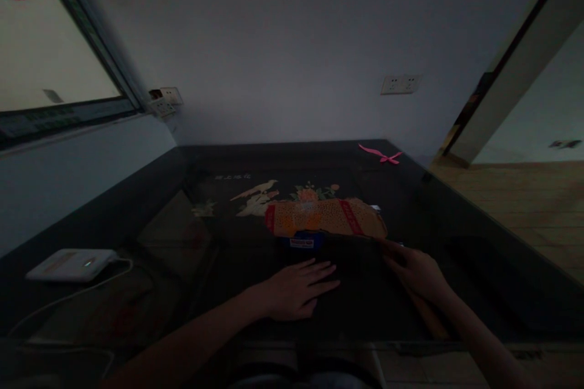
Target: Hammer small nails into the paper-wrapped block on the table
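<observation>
In the dim head view my left hand [298, 289] lies flat on the dark table, palm down with its fingers spread, holding nothing. Just beyond its fingertips sits a small blue box [303, 242] with a white label, partly covered by a brown spotted piece [328, 216] with red bands, which looks like cardboard or wrapping. My right hand [417, 267] is closed around a long brown strip [429, 313] that slants toward the table's front edge. Its fingertips reach the right end of the spotted piece; whether they touch it I cannot tell.
A white power bank [73, 265] with a white cable [68, 298] lies at the left. A pink ribbon-like strip [387, 158] rests near the far right corner. A dark flat object [493, 273] lies at the right. Sockets [401, 84] are on the wall behind the table [255, 161].
</observation>
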Tool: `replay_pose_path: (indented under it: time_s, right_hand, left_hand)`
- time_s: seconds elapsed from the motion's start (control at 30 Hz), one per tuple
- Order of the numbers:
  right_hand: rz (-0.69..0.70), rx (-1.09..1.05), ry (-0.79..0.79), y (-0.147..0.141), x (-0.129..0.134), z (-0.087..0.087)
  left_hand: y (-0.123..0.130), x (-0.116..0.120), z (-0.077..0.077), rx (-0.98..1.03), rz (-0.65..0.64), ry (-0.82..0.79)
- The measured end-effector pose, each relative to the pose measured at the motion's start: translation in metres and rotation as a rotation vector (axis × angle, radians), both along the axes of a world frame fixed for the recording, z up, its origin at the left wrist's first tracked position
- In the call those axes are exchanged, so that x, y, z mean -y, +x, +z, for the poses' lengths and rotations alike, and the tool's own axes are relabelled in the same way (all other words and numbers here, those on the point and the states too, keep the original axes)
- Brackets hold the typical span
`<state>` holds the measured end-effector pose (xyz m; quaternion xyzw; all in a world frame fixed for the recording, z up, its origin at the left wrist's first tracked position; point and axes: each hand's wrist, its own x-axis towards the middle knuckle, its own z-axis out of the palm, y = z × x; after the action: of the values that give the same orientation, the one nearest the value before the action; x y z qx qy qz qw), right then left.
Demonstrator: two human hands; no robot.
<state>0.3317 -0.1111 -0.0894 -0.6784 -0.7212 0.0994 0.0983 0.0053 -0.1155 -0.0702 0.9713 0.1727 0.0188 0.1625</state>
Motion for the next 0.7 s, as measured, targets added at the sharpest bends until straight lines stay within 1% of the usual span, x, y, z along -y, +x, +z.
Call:
replay_pose_path:
  time_s: [0.1, 0.2, 0.3, 0.47, 0.6, 0.7]
  right_hand:
    - [0.001, 0.009, -0.013, -0.001, 0.0, 0.0]
    - [0.009, 0.017, -0.023, -0.001, -0.001, 0.0]
    - [0.009, -0.001, -0.024, 0.001, -0.002, -0.001]
    - [0.013, -0.022, -0.023, 0.002, -0.002, -0.002]
    - [0.008, -0.017, -0.015, 0.0, 0.0, 0.001]
    - [0.016, -0.021, -0.015, -0.001, 0.0, 0.003]
  left_hand:
    - [0.006, -0.003, -0.003, 0.012, 0.008, 0.015]
    - [0.003, -0.003, -0.006, 0.02, 0.056, 0.022]
    - [-0.001, 0.0, -0.005, 0.012, 0.111, 0.025]
    - [-0.001, 0.002, -0.002, 0.002, 0.161, 0.041]
    - [-0.001, 0.006, 0.003, 0.059, 0.219, 0.073]
    - [-0.006, 0.006, 0.016, 0.15, 0.224, 0.129]
